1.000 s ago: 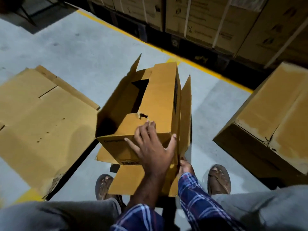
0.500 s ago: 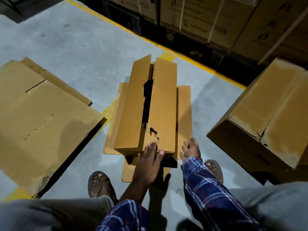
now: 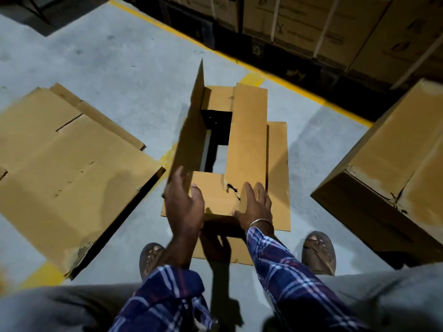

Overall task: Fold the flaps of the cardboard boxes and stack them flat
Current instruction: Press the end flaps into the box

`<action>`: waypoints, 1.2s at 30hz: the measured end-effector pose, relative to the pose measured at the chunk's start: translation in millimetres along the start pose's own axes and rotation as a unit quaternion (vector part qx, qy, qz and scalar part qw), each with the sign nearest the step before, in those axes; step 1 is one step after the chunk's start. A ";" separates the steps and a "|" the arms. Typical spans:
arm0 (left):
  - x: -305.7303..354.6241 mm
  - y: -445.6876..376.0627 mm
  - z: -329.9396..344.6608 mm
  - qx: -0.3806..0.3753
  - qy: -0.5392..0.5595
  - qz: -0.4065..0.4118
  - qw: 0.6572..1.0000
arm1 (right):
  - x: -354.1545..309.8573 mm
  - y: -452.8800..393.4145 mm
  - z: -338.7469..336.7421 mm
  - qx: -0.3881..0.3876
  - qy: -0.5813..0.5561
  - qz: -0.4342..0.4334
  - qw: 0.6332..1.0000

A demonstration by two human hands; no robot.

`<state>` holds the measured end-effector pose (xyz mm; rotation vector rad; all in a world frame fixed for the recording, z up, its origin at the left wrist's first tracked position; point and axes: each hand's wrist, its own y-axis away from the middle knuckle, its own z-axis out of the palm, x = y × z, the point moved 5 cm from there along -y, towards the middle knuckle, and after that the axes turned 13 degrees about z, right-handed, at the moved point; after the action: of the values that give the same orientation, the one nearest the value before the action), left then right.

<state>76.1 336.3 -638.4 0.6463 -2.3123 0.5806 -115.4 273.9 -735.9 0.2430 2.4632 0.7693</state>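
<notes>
On the grey floor between the person's feet stands an open cardboard box, its right flap folded over the top and its left flap upright. Left hand, fingers straight, touches the left flap's near edge. Right hand presses flat on the box's near corner. Flattened cardboard lies to the left; a closed box sits to the right.

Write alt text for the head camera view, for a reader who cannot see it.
A person bends over a small cardboard box on a grey concrete floor, the left hand at its raised left flap and the right hand flat on the folded right flap. Flattened cardboard lies to the left, a closed carton to the right.
</notes>
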 end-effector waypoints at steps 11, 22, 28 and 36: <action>-126.1 -65.5 50.5 -0.273 -0.073 -0.138 0.949 | 11.1 -0.6 -6.0 -0.002 -0.076 -0.008 0.997; -129.7 -45.1 82.9 -0.319 0.133 -0.285 0.894 | 11.4 -3.5 -14.8 -0.022 -0.169 -0.009 0.985; -141.0 10.8 69.4 -0.312 0.154 -0.371 0.861 | 25.0 3.3 -21.3 -0.011 -0.207 -0.024 0.978; -122.6 32.8 44.0 -0.300 0.119 -0.363 0.874 | 48.8 16.8 -53.7 0.009 -0.352 0.040 0.935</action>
<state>117.2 373.1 -760.9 0.9755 -1.6819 -0.3832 -185.6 277.9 -710.9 0.5275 1.7847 0.5611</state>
